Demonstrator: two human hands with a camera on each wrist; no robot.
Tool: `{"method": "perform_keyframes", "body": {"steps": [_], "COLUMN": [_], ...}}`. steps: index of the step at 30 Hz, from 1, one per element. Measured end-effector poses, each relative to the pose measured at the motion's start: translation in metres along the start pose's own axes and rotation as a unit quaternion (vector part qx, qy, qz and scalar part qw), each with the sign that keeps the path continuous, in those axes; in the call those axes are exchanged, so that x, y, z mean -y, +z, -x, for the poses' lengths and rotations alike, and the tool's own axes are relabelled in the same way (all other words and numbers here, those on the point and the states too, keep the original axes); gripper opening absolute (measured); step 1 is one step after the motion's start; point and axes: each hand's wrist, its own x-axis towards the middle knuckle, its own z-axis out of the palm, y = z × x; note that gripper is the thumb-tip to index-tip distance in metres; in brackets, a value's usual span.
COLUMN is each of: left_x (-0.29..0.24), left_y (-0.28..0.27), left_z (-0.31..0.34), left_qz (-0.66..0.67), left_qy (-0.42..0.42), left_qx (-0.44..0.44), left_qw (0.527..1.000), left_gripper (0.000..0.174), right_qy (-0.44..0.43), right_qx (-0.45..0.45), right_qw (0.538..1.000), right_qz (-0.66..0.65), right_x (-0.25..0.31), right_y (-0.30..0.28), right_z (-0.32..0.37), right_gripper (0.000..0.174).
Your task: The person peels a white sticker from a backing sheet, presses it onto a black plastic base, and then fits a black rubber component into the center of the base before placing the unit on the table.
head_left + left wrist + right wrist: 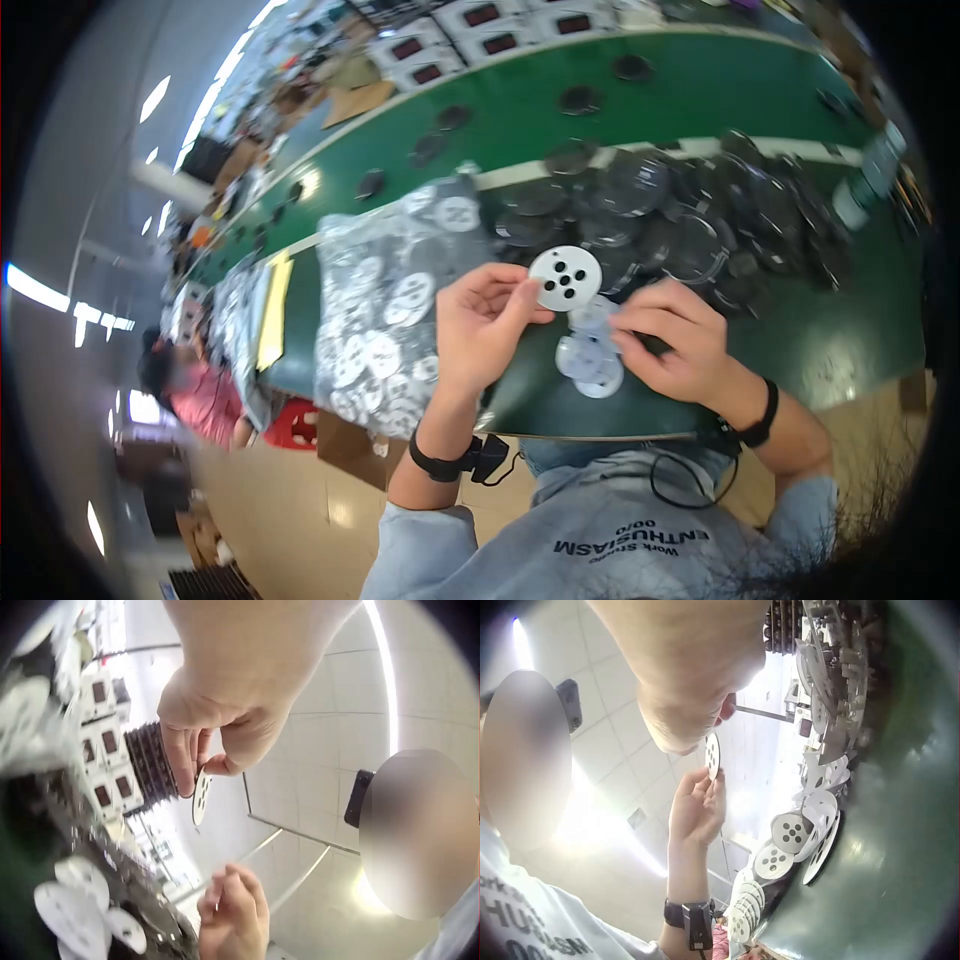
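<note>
My left hand [485, 325] pinches a round white disc [588, 265] with several dark holes, its thumb over the near edge. The same disc [199, 802] appears almost edge-on in the left wrist view. To its right, my right hand [680, 340] has curled fingers, the tips drawn close to the thumb; I cannot tell whether something small sits between them. Below and between the hands, several white, partly translucent discs [585, 360] lie loosely stacked on the green tabletop [540, 410].
A clear plastic bag [345, 290] full of white discs lies at the left. Glossy dark round parts [640, 190] are heaped behind the hands. A bottle [870, 180] stands at right. Farther back, dark parts sit spaced out along a green strip [520, 95]. Another person [205, 400] is at far left.
</note>
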Motion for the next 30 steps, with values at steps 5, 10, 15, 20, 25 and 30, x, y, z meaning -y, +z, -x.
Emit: {"method": "perform_keyframes", "body": {"steps": [5, 10, 15, 20, 25, 30], "left_x": [0.049, 0.073, 0.09, 0.091, 0.089, 0.084], "left_y": [0.047, 0.051, 0.053, 0.05, 0.049, 0.05], "left_z": [-0.013, -0.027, -0.028, -0.023, -0.02, -0.018], "left_qz": [0.18, 0.281, 0.245, 0.185, 0.153, 0.114], "left_qy": [-0.014, -0.014, 0.026, 0.057, 0.089, 0.115], "left_qx": [0.128, 0.181, 0.17, 0.145, 0.135, 0.117], "left_qw": [0.975, 0.942, 0.954, 0.97, 0.975, 0.98], "left_gripper": [0.015, 0.017, 0.014, 0.012, 0.013, 0.012], "right_qy": [0.043, 0.053, 0.074, 0.142, 0.143, 0.172], "right_qx": [-0.052, -0.058, -0.046, -0.015, -0.023, -0.034], "right_qw": [0.995, 0.994, 0.994, 0.989, 0.989, 0.984], "right_qz": [0.078, 0.08, 0.067, 0.024, 0.015, -0.027], "right_x": [-0.017, -0.027, -0.029, -0.025, -0.028, -0.03], "right_y": [-0.007, -0.01, -0.007, -0.009, -0.007, -0.006], "right_z": [-0.004, -0.003, 0.003, 0.002, 0.005, 0.006], "right_gripper": [0.025, 0.022, 0.018, 0.019, 0.014, 0.012]}}
